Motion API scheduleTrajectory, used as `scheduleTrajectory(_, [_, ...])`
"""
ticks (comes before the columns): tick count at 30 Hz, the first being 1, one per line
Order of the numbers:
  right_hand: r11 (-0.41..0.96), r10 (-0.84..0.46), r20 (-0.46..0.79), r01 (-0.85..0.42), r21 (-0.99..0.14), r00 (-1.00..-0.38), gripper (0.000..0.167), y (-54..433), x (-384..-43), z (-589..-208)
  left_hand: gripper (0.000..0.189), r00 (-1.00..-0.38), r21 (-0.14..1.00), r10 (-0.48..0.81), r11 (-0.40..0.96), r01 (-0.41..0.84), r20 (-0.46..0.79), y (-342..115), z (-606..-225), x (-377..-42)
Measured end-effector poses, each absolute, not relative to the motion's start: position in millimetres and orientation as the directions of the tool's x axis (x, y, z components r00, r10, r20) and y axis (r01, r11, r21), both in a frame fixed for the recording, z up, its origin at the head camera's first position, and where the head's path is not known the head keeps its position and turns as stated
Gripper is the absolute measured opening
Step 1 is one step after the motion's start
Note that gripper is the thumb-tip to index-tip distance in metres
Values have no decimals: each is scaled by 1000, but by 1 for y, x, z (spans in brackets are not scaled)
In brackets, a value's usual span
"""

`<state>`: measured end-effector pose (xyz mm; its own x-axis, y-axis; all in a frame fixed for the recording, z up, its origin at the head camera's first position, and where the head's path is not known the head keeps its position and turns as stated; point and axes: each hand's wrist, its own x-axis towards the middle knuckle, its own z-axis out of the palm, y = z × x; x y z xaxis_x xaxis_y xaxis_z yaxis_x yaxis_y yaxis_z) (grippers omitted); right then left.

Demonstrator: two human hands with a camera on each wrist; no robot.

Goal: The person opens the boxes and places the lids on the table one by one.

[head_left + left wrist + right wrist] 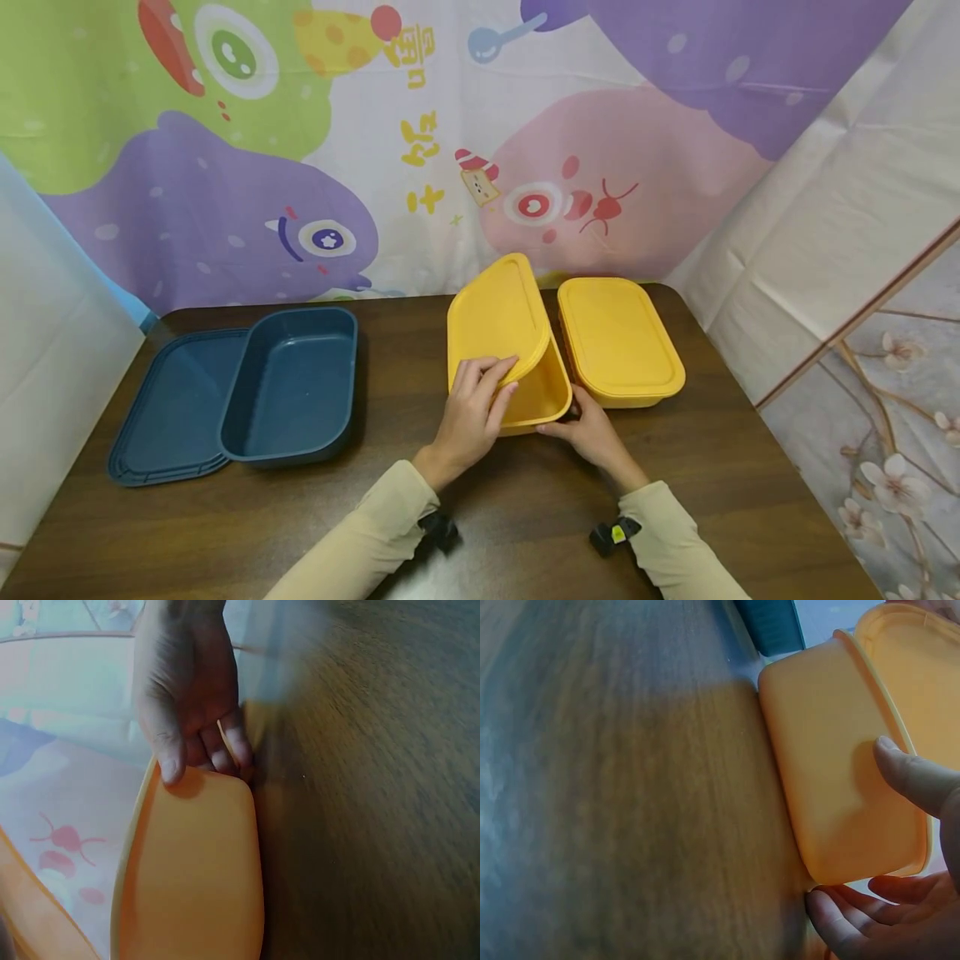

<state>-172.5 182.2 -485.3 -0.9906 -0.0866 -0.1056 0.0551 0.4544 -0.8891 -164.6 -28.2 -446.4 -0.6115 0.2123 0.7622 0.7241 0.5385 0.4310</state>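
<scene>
A yellow food container (553, 388) stands right of the table's middle, its lid (495, 321) raised and slanting across its top. My left hand (468, 414) holds the lid by its near edge, with the thumb beneath. At the container's near right corner is my right hand (592, 432). In the right wrist view, the right thumb (907, 776) lies against the container's wall (832, 765) while the fingers reach round the corner. The left wrist view shows the right hand (191, 682) gripping that corner; the left hand is almost out of that view.
A second yellow container (618, 337), lid on, stands just to the right. At the left is an open dark blue container (296, 383), partly over its flat blue lid (176, 408). A cartoon-printed curtain (420, 250) hangs behind the wooden table (517, 525).
</scene>
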Motion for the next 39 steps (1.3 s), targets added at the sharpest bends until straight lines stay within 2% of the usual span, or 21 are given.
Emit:
scheduleTrajectory(6, [461,-75,-104,58,-885,-992,77,182,-175,-489,36,-584,459,106,511,726,805,-30,-447,-165])
scheduleTrajectory(15, [460,-83,-113,63,-886,-990,76,182,-175,-488,26,-583,544,-55,439,715,810,-31,-447,-163])
scheduleTrajectory(26, [479,-88,-124,67,-875,-988,78,183,-174,-486,30,-639,680,-236,289,673,732,-33,-448,-160])
scheduleTrajectory(39, [460,-86,-143,88,-883,-986,80,182,-175,-485,26,-623,741,-428,201,640,654,-37,-446,-160])
